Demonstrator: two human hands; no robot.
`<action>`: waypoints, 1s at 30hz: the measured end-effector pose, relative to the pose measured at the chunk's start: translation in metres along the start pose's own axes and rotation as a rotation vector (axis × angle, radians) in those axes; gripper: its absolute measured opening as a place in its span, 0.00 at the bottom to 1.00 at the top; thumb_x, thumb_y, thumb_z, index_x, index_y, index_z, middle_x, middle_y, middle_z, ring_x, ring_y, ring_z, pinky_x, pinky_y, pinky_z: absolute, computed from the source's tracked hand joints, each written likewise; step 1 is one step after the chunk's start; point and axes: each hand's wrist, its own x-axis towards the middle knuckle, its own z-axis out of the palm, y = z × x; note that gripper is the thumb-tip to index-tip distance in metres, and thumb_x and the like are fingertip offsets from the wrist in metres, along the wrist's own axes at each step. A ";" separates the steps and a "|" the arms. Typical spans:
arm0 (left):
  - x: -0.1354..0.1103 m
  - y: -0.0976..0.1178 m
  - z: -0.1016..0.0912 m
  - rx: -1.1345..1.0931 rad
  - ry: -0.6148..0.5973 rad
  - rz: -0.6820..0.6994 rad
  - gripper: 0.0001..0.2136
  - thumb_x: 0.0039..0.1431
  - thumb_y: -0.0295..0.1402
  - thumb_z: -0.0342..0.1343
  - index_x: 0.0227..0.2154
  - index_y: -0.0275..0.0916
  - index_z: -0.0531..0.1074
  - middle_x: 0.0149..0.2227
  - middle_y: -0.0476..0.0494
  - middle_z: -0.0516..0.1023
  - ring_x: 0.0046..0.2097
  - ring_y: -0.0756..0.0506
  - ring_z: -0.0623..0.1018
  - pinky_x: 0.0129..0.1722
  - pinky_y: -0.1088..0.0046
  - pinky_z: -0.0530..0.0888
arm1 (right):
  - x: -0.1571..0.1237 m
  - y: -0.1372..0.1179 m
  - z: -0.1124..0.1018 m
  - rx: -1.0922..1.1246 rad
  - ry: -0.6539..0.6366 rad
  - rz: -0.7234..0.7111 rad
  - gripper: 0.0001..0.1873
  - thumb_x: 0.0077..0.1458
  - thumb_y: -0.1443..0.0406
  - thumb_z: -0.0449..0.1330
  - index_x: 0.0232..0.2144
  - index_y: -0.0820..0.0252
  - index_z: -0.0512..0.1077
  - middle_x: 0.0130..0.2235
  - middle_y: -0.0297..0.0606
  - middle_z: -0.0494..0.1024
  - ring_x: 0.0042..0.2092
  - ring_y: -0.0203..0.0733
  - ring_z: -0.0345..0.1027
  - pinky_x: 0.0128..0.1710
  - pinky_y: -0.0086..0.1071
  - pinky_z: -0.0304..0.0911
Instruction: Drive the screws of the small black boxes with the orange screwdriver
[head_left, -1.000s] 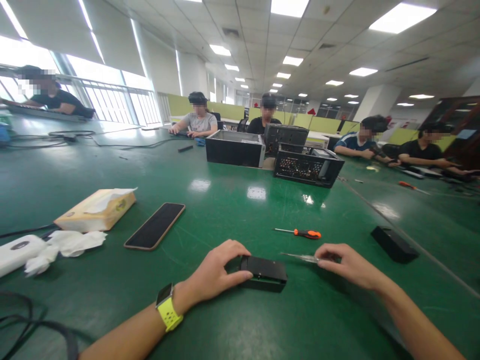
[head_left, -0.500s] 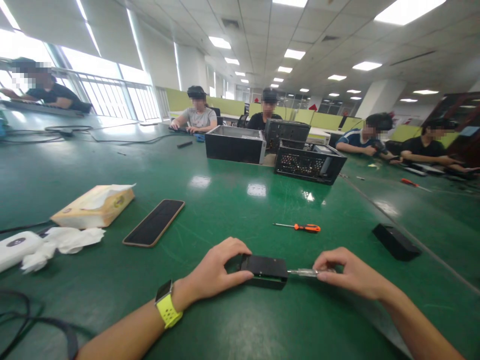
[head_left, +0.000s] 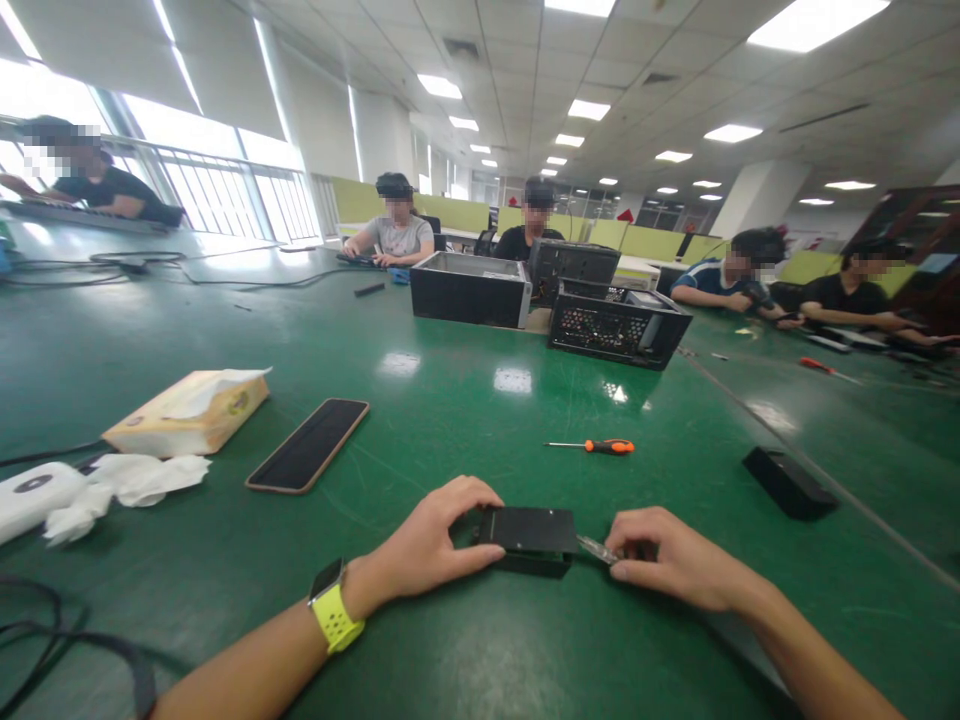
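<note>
A small black rectangular box (head_left: 534, 530) lies on the green table; a narrow gap shows under its top plate along the near side. My left hand (head_left: 442, 535), with a yellow-banded watch on the wrist, grips the box's left end between thumb and fingers. My right hand (head_left: 667, 555) is closed around the clear handle of a slim screwdriver (head_left: 596, 549), whose tip meets the box's right end near the top plate. Whether the tip is inside the gap, I cannot tell. Beyond the box lies an orange-and-black screwdriver (head_left: 609, 447).
To the left are a phone (head_left: 309, 446), a tissue pack (head_left: 187, 412) and crumpled tissues (head_left: 135, 485). A black block (head_left: 791, 484) sits at right. Computer cases (head_left: 469, 290) stand farther back, with several people seated around the table. Black cables (head_left: 82, 640) lie at lower left.
My right hand has moved left and turned, tilting the slim screwdriver. The top plate's right end looks slightly raised. The orange-and-black screwdriver has shifted slightly. My left hand keeps its hold.
</note>
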 end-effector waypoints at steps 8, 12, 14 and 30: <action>0.001 0.000 0.000 -0.002 0.004 0.022 0.16 0.57 0.35 0.63 0.46 0.39 0.70 0.45 0.42 0.75 0.46 0.42 0.74 0.48 0.64 0.71 | -0.008 0.030 -0.016 0.262 0.053 0.169 0.03 0.51 0.67 0.58 0.27 0.60 0.67 0.26 0.31 0.69 0.28 0.36 0.61 0.29 0.30 0.57; 0.001 0.000 0.000 -0.006 -0.003 0.015 0.16 0.56 0.35 0.64 0.46 0.39 0.70 0.44 0.42 0.75 0.46 0.42 0.74 0.47 0.64 0.70 | 0.010 0.025 0.008 0.416 0.269 0.001 0.04 0.49 0.67 0.53 0.24 0.57 0.61 0.25 0.31 0.66 0.28 0.37 0.58 0.29 0.31 0.56; 0.001 -0.001 0.000 -0.005 -0.007 0.011 0.16 0.56 0.35 0.64 0.46 0.39 0.70 0.44 0.42 0.75 0.46 0.42 0.74 0.47 0.64 0.70 | 0.020 0.015 0.024 0.430 0.367 -0.067 0.07 0.52 0.65 0.50 0.23 0.56 0.59 0.24 0.30 0.61 0.28 0.36 0.55 0.30 0.32 0.54; -0.002 -0.006 -0.002 0.045 0.129 -0.031 0.27 0.56 0.41 0.64 0.57 0.43 0.65 0.56 0.38 0.69 0.56 0.36 0.70 0.54 0.58 0.71 | 0.029 0.005 0.029 -0.087 0.328 -0.094 0.20 0.45 0.61 0.64 0.42 0.60 0.76 0.27 0.32 0.74 0.30 0.38 0.67 0.34 0.31 0.59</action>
